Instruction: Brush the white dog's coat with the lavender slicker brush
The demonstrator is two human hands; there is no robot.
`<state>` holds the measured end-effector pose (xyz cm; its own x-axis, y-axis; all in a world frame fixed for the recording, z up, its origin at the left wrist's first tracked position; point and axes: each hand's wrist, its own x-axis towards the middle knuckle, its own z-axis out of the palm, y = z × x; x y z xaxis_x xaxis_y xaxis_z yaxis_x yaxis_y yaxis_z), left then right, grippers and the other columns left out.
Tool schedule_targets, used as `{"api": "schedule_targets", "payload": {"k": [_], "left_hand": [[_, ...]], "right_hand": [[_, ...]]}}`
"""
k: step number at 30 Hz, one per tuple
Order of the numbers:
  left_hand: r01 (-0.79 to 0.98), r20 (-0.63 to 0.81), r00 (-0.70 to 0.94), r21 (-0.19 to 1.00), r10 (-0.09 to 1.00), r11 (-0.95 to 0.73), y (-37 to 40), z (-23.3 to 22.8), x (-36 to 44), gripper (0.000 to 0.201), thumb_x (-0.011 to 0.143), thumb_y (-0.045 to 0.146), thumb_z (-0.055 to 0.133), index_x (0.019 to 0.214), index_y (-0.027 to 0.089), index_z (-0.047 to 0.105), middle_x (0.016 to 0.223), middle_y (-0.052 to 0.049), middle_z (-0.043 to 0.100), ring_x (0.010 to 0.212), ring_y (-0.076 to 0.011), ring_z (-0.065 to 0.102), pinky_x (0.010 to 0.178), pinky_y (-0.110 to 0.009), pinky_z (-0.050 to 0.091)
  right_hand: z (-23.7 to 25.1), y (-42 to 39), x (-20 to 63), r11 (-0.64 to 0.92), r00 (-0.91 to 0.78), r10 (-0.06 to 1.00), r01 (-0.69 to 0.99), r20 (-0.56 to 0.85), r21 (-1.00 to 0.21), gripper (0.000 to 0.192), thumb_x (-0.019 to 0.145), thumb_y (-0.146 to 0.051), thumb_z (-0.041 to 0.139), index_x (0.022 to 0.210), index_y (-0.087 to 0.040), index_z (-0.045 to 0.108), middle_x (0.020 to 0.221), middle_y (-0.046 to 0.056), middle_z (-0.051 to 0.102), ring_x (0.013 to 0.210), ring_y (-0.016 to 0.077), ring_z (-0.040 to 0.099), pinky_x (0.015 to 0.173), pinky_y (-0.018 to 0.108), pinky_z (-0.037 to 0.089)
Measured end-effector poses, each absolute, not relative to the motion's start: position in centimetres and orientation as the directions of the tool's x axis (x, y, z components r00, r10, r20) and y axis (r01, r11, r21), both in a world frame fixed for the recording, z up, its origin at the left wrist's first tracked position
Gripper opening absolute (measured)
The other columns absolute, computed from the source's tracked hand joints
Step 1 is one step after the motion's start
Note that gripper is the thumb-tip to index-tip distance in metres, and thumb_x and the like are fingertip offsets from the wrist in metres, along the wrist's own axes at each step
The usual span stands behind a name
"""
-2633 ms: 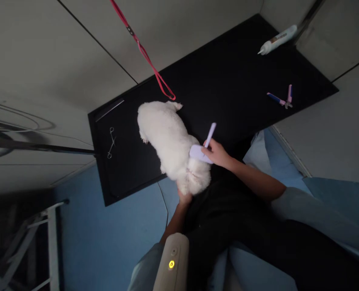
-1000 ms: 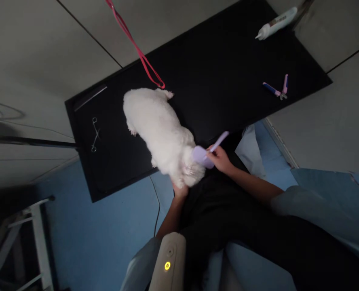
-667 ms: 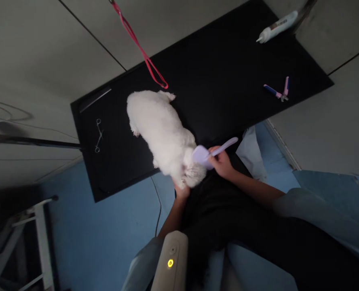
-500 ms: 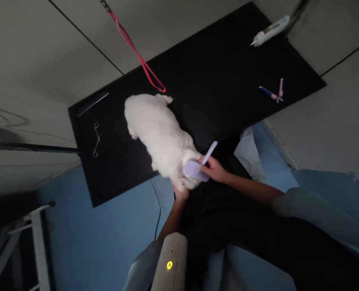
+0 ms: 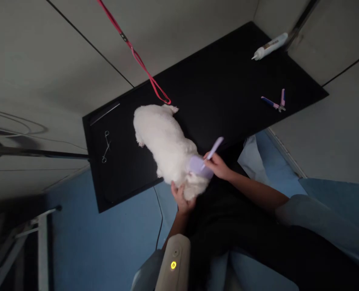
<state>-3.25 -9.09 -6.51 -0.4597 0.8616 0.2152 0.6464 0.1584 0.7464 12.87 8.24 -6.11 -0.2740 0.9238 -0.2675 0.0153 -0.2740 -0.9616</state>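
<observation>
Black counter (image 5: 222, 89) supports a white dog (image 5: 161, 137), head (image 5: 195, 187) past the near edge, left hand (image 5: 184, 203) curled around it, right hand (image 5: 218, 166) pinching a purple brush (image 5: 197, 165) there, brushing seemingly underway, how much remains unclear.

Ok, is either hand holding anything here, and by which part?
The right hand holds the lilac brush near the base of its handle. The left hand touches the white dog at its head; whether it grips there cannot be told.

Fluffy dog (image 5: 161, 137), smooth plastic brush (image 5: 195, 165)
</observation>
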Motion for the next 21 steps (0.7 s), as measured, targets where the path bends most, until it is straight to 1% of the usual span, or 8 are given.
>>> {"api": "schedule_targets", "payload": {"k": [2, 4, 9, 12, 13, 16, 17, 21], "left_hand": [[0.749, 0.4, -0.443, 0.657, 0.802, 0.086, -9.3, -5.7, -4.2, 0.049, 0.079, 0.054, 0.064, 0.112, 0.019, 0.061, 0.137, -0.022, 0.046, 0.134, -0.0428, 0.042, 0.106, -0.067, 0.035], [0.812, 0.466, -0.399, 0.58, 0.79, 0.068, -8.5, -4.9, -4.6, 0.04, 0.084, 0.049, 0.06, 0.109, 0.018, 0.064, 0.13, -0.021, 0.05, 0.129, -0.0382, 0.047, 0.107, -0.063, 0.035], [0.877, 0.209, -0.155, 0.48, 0.966, 0.037, -5.0, -4.5, -3.4, 0.029, 0.09, 0.031, 0.058, 0.114, 0.018, 0.071, 0.09, -0.011, 0.067, 0.084, -0.0219, 0.065, 0.08, -0.035, 0.052], [0.891, 0.116, -0.088, 0.453, 0.989, 0.026, -4.7, -5.7, -3.0, 0.029, 0.091, 0.018, 0.048, 0.106, 0.019, 0.074, 0.083, -0.008, 0.071, 0.073, -0.0182, 0.066, 0.07, -0.028, 0.052], [0.892, 0.101, -0.079, 0.452, 0.992, 0.025, -5.0, -6.2, -3.0, 0.03, 0.089, 0.016, 0.047, 0.103, 0.019, 0.074, 0.085, -0.008, 0.072, 0.074, -0.018, 0.067, 0.071, -0.028, 0.052], [0.9, 0.036, -0.04, 0.435, 0.999, 0.021, -6.5, -7.4, -3.5, 0.024, 0.084, 0.014, 0.048, 0.084, 0.018, 0.071, 0.077, -0.008, 0.071, 0.07, -0.0179, 0.066, 0.066, -0.027, 0.052], [0.904, 0.013, -0.033, 0.427, 0.999, 0.024, -6.9, -7.8, -3.7, 0.021, 0.082, 0.014, 0.049, 0.077, 0.018, 0.069, 0.072, -0.008, 0.069, 0.067, -0.0179, 0.065, 0.063, -0.027, 0.051], [0.902, -0.045, -0.053, 0.426, 0.998, 0.067, -7.9, -9.1, -4.4, 0.011, 0.073, 0.018, 0.053, 0.065, 0.021, 0.059, 0.062, -0.005, 0.062, 0.059, -0.0179, 0.06, 0.057, -0.027, 0.048]], "right_hand": [[-6.0, 9.4, 12.7, -0.335, -0.288, 0.902, 0.006, -0.322, -0.942, 0.039, 0.072, -0.058, 0.064, 0.081, -0.022, 0.052, 0.072, -0.002, 0.057, 0.072, 0.0165, 0.054, 0.066, 0.029, 0.045], [-5.8, 10.7, 12.5, -0.35, -0.141, 0.929, -0.021, -0.343, -0.937, 0.04, 0.076, -0.061, 0.058, 0.081, -0.023, 0.051, 0.071, -0.002, 0.055, 0.072, 0.0166, 0.055, 0.066, 0.028, 0.045], [-5.2, 13.4, 12.0, -0.315, -0.371, 0.875, 0.056, -0.312, -0.948, 0.033, 0.07, -0.05, 0.066, 0.079, -0.021, 0.054, 0.07, -0.003, 0.057, 0.07, 0.0154, 0.055, 0.067, 0.029, 0.045], [-4.6, 14.3, 12.1, -0.223, -0.166, 0.958, 0.08, -0.234, -0.972, 0.025, 0.075, -0.044, 0.062, 0.083, -0.021, 0.054, 0.073, -0.003, 0.058, 0.072, 0.0153, 0.056, 0.07, 0.029, 0.046], [-4.3, 14.4, 12.2, -0.169, -0.196, 0.963, 0.094, -0.184, -0.981, 0.024, 0.076, -0.042, 0.062, 0.085, -0.021, 0.055, 0.075, -0.003, 0.06, 0.073, 0.0155, 0.057, 0.07, 0.029, 0.047], [-3.0, 14.5, 12.2, -0.035, -0.562, 0.818, 0.166, -0.124, -0.985, 0.021, 0.074, -0.035, 0.068, 0.085, -0.021, 0.058, 0.077, -0.001, 0.064, 0.073, 0.0167, 0.06, 0.07, 0.03, 0.048], [-2.4, 14.5, 12.2, -0.01, -0.585, 0.8, 0.211, -0.134, -0.978, 0.018, 0.075, -0.033, 0.068, 0.084, -0.02, 0.058, 0.076, 0.0, 0.065, 0.072, 0.0171, 0.061, 0.069, 0.03, 0.049], [-0.2, 14.2, 12.1, 0.103, -0.358, 0.933, 0.365, -0.037, -0.925, 0.014, 0.082, -0.032, 0.064, 0.09, -0.021, 0.059, 0.079, 0.002, 0.067, 0.072, 0.0176, 0.061, 0.07, 0.031, 0.049]]}}
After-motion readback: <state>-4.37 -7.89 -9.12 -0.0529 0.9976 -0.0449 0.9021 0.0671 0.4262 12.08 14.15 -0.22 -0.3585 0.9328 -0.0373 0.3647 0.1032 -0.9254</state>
